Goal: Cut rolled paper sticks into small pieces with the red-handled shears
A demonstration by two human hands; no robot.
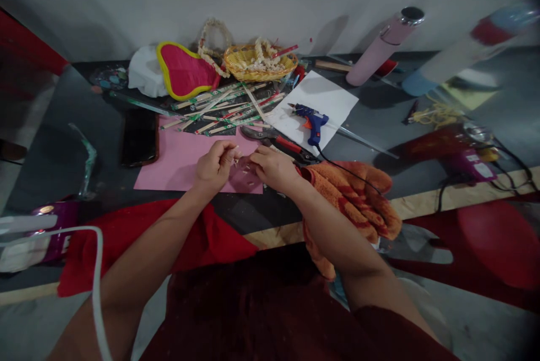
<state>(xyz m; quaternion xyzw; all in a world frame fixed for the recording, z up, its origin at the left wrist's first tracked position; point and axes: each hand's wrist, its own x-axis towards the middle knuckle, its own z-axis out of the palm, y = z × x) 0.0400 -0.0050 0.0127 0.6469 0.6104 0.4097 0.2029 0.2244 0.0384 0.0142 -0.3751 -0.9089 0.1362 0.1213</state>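
Note:
My left hand is closed in a pinch above a sheet of pink paper. Close beside it, my right hand has its fingers curled and pressed together. Something small and pale shows between the fingertips, too small to name. Behind my right hand lie cutting pliers with red handles. A blue glue gun rests on white paper farther back. Several wooden sticks in printed wrappers are heaped behind the pink paper.
At the back are a yellow woven basket, a pink heart-shaped piece with yellow edging and a pink flask. A black phone lies left. Red cloth and an orange towel lie along the front edge.

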